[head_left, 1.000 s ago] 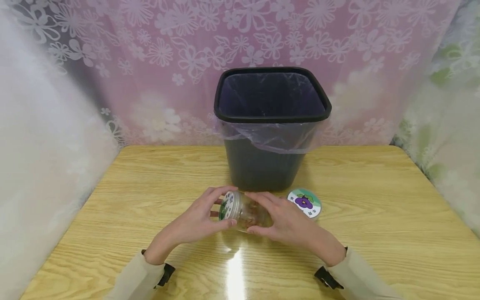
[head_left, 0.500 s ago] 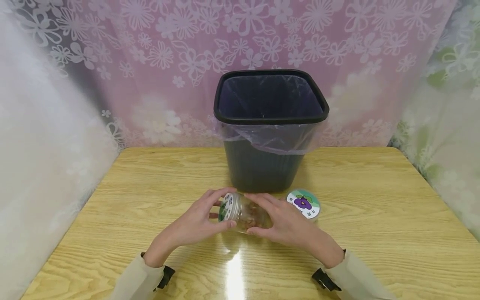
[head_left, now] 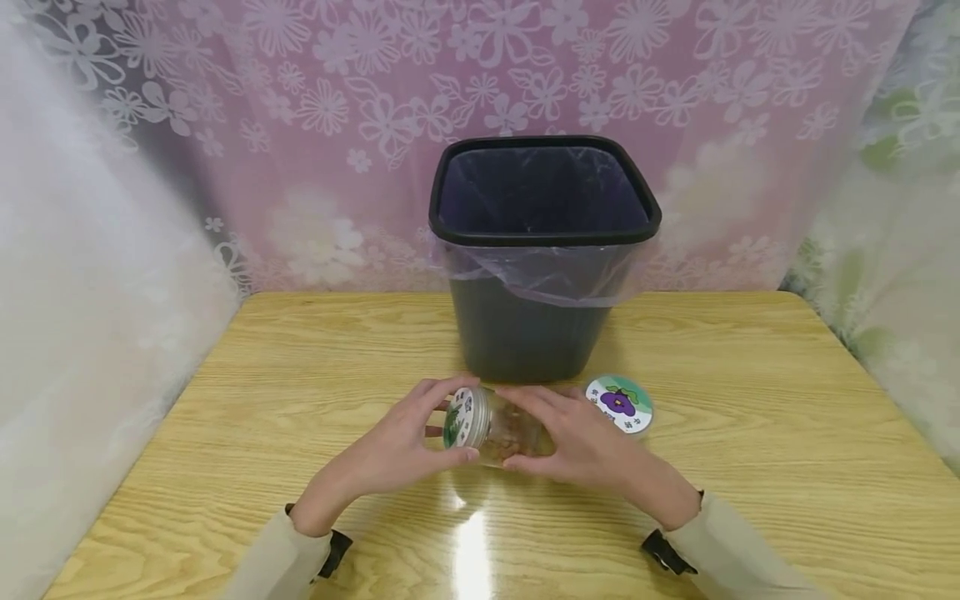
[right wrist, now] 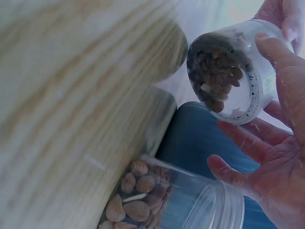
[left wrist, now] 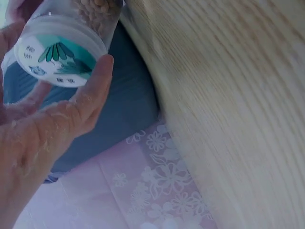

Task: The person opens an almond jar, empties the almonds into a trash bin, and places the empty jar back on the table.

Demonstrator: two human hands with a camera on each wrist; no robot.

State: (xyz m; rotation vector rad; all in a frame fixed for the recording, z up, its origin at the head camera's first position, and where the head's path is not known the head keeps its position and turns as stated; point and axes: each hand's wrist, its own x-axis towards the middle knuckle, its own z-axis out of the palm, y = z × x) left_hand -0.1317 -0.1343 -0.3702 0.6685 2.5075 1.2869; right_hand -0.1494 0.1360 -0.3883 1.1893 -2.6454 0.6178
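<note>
Both hands on it now! The clear jar (head_left: 504, 427) lies sideways, clear of the bench (head_left: 337, 367) before the lined bin (head_left: 525, 337): left hand (head_left: 393, 446) fingers gripping the lid end, right hand (head_left: 592, 442) fingers wrapped round the base end. So far, it seems, a secure hold and little else: lid (head_left: 462, 417) on, brown pieces (right wrist: 217, 76) inside, setting-down undone. The right wrist view adds almond-like nuts (right wrist: 136, 210) in the second jar (right wrist: 188, 200); only the head view shows its purple-flower label (head_left: 618, 402).

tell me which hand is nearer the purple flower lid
Right. The right hand, on the held jar, is just beside the purple flower lid; the left hand is farther, at that jar's lidded end.
</note>
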